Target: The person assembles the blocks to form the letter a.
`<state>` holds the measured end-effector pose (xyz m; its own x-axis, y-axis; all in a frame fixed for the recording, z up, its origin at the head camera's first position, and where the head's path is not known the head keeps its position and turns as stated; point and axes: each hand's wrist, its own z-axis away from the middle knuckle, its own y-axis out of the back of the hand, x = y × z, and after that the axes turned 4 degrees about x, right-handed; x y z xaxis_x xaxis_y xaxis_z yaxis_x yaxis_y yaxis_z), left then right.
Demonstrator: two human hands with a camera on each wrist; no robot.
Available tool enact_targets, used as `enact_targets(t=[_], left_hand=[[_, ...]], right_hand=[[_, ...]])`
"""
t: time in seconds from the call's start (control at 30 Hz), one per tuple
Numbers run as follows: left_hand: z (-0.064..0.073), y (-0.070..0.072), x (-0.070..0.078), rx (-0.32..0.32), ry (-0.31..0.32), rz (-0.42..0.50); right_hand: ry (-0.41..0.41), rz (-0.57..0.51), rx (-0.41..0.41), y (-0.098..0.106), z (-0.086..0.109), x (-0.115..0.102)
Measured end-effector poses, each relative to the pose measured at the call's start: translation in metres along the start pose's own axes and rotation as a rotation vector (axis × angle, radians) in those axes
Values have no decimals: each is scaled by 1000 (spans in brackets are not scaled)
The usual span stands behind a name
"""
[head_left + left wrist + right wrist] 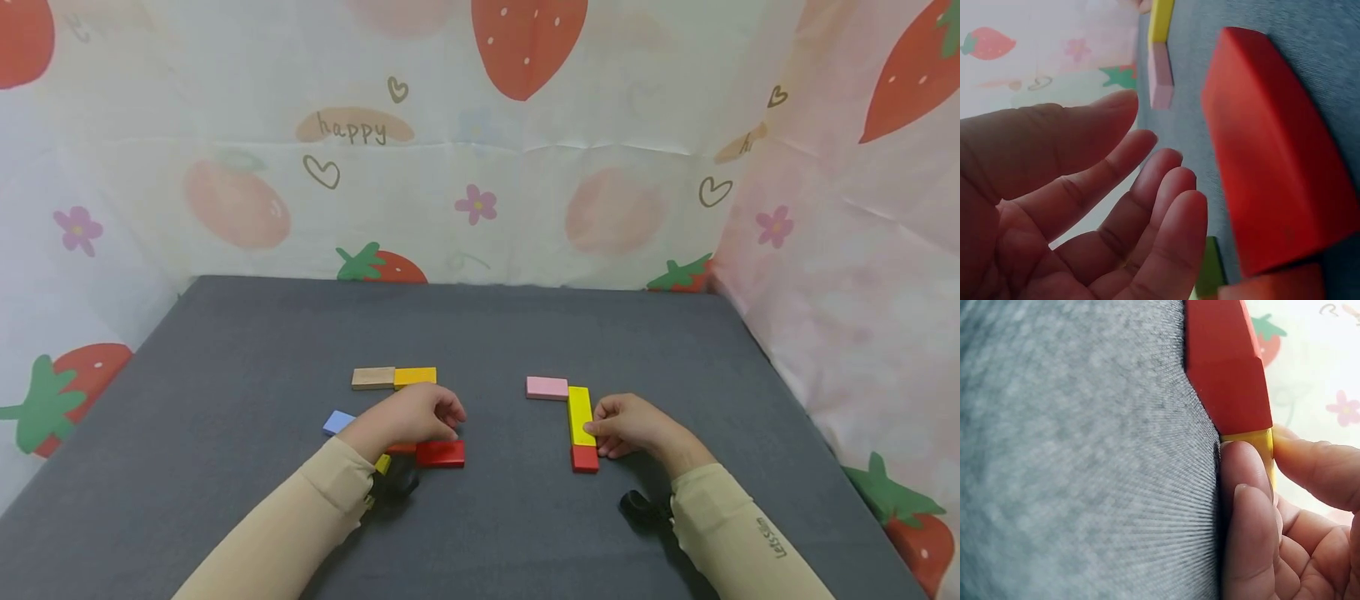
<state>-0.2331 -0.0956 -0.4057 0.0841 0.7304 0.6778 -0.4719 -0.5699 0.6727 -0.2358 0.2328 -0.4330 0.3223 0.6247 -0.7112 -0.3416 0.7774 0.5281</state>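
Observation:
My left hand [412, 417] is above the left group of blocks, its fingers loosely bent with nothing between them. Just in front of its fingertips lies a red block [1260, 150], end to end with an orange block [1279, 284]. A green block [1210, 269] shows past the fingers in the left wrist view. At the right group, my right hand [633, 429] pinches a yellow block [581, 417], thumb on its top and fingers along its right side. A red block [1229, 375] adjoins the yellow block's near end; a pink block [547, 387] meets its far left corner.
Beyond the left hand, a wooden block [372, 378] and an orange-yellow block [415, 377] lie end to end. A blue block [338, 422] and a yellow block [383, 463] are partly hidden by the left arm. Printed curtains surround the grey table [480, 533].

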Motion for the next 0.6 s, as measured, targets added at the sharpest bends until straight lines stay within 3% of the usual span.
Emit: enact_targets(t=[0.3,0.6], left_hand=[[4,-2,-12,-43,6,-30],[6,-3,-10,-59,-69,-182]], right_hand=[[-9,3,12,0,-1,1],[-22,9,14,-1,-1,-1]])
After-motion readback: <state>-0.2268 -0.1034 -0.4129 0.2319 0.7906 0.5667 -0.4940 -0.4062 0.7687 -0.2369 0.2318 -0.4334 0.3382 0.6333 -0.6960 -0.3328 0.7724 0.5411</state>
